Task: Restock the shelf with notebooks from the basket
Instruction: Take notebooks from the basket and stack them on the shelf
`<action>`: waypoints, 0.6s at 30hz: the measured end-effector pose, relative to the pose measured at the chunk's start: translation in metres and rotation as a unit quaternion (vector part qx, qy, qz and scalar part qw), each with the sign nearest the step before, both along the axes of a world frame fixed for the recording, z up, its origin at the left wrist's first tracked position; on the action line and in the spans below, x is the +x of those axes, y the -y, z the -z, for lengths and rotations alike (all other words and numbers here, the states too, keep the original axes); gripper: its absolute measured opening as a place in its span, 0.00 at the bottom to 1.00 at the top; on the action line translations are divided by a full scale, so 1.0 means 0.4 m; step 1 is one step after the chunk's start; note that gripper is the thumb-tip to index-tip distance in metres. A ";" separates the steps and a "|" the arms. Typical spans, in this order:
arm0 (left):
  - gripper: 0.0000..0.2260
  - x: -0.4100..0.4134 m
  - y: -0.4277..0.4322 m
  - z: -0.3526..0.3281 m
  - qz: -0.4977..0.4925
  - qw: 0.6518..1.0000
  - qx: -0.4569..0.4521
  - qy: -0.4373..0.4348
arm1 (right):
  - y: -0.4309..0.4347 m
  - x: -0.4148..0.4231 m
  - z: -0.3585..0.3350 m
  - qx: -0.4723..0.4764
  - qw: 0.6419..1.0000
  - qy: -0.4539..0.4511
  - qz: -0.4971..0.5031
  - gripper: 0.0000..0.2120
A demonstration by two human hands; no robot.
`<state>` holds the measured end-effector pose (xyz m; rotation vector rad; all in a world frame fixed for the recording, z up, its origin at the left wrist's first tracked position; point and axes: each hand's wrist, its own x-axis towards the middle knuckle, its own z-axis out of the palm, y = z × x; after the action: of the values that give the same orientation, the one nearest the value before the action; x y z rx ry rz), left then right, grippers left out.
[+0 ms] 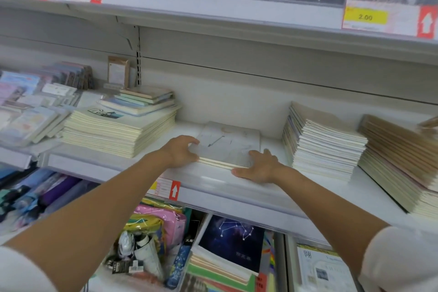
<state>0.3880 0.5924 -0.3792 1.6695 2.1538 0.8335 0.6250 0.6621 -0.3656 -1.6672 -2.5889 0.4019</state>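
A thin stack of pale grey notebooks (228, 143) lies flat on the white shelf (237, 185), in the gap between two taller piles. My left hand (181, 150) grips the stack's near left corner, thumb on top. At the near right corner my right hand (258, 166) rests with fingers spread against the stack's edge and the shelf. The basket is not in view.
A tall pile of cream notebooks (118, 130) stands to the left with smaller books on top. Two more piles, one cream-edged (324, 144) and one brown-covered (403, 161), fill the right. An upper shelf with price tags (365, 16) overhangs. Dark constellation notebooks (230, 242) and pencil cases (161, 220) lie on the lower shelf.
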 end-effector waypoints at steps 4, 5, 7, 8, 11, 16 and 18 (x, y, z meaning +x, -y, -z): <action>0.05 0.028 0.099 -0.032 -0.098 0.981 0.158 -0.052 | 0.083 -0.046 -0.029 0.143 0.981 -0.127 -0.019 0.33; 0.05 0.031 0.136 -0.043 -0.129 0.972 0.187 -0.053 | 0.111 -0.060 -0.029 0.170 0.968 -0.183 -0.037 0.28; 0.09 0.030 0.212 -0.052 -0.167 0.962 0.215 -0.023 | 0.180 -0.093 -0.022 0.183 0.941 -0.274 -0.072 0.17; 0.11 0.025 0.250 -0.046 -0.171 0.961 0.215 0.001 | 0.220 -0.109 -0.015 0.176 0.931 -0.307 -0.088 0.12; 0.16 0.003 0.375 -0.004 -0.175 0.965 0.189 0.045 | 0.339 -0.157 0.021 0.143 0.912 -0.361 -0.136 0.05; 0.16 -0.047 0.580 0.090 -0.230 0.964 0.127 0.043 | 0.512 -0.243 0.090 0.046 0.911 -0.366 -0.184 0.05; 0.16 -0.065 0.653 0.129 -0.260 0.959 0.104 0.055 | 0.579 -0.276 0.128 0.008 0.913 -0.362 -0.188 0.03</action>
<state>0.3622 0.3311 -0.4309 1.1020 2.5325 1.2978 0.5145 0.4305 -0.4169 -0.7613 -2.2749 0.8228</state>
